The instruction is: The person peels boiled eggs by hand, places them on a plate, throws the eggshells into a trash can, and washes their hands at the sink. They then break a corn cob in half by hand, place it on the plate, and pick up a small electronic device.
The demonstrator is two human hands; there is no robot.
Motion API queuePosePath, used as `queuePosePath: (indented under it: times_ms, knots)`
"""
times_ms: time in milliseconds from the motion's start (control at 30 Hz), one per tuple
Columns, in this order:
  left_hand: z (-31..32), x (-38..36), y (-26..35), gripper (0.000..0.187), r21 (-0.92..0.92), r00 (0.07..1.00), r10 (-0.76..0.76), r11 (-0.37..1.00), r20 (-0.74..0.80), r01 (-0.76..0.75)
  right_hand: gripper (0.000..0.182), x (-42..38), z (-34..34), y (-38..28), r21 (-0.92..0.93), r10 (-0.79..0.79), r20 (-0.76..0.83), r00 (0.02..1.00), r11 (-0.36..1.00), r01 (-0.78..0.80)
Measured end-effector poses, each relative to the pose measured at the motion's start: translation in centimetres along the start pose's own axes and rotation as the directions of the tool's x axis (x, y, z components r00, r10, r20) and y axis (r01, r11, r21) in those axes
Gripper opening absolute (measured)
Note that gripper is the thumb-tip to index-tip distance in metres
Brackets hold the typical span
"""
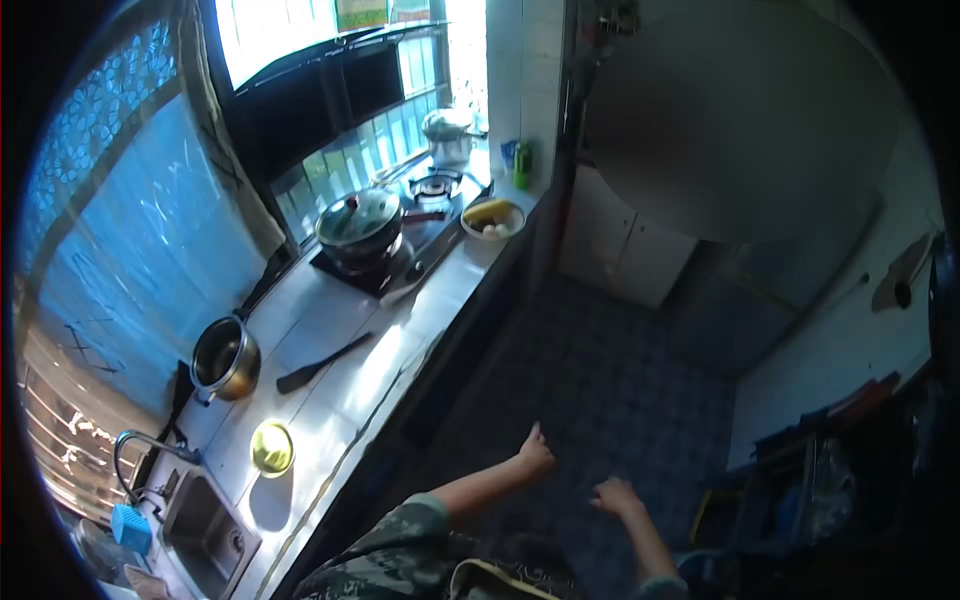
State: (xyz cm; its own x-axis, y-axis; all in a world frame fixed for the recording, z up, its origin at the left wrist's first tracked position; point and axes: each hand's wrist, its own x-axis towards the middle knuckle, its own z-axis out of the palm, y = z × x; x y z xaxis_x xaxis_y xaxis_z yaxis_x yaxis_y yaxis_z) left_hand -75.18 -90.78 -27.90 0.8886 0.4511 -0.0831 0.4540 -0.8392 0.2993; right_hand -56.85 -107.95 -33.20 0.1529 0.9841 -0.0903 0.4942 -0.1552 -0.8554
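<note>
Over the dark floor, away from the counter, my left hand (pixel 537 450) is held out in the air with its fingers mostly curled. To its right, my right hand (pixel 614 495) is also in the air, its fingers partly bent and pointing left. Neither hand touches anything that I can see. On the white tiled counter (pixel 300 320) to the left are a black spatula (pixel 325 362), a small yellow-green bowl (pixel 272 448) and a metal pot (pixel 225 358). A lidded pan (pixel 360 225) stands on the gas stove (pixel 420 255).
At the lower left is a sink (pixel 205 530) with a faucet (pixel 155 440) and a blue basket (pixel 130 527). Beyond the stove are a bowl of food (pixel 492 219), a silver pot (pixel 448 135) and a green bottle (pixel 522 165). White cabinets (pixel 610 235) stand ahead; a dark shelf (pixel 790 480) is at right.
</note>
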Motion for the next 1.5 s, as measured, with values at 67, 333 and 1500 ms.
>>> queuePosePath:
  times_ms: [67,333,1500]
  knots:
    - [-2.3,3.5,-1.9,0.026,-0.123,0.953,0.283,0.955,0.105,-0.270,0.040,4.0,-4.8,0.3,-0.277,0.086,0.146,0.986,0.960,-0.043]
    - [-22.4,12.2,-7.3,0.022,-0.978,0.991,0.110,0.188,-0.073,-0.093,0.020,11.9,-20.5,-21.1,0.396,-0.534,-0.333,0.777,0.668,0.629]
    - [-20.0,40.6,-46.6,0.052,-0.481,0.311,-0.797,0.572,-0.518,0.664,0.060,91.1,-3.3,-12.7,-0.456,-0.481,0.694,0.536,0.282,0.844]
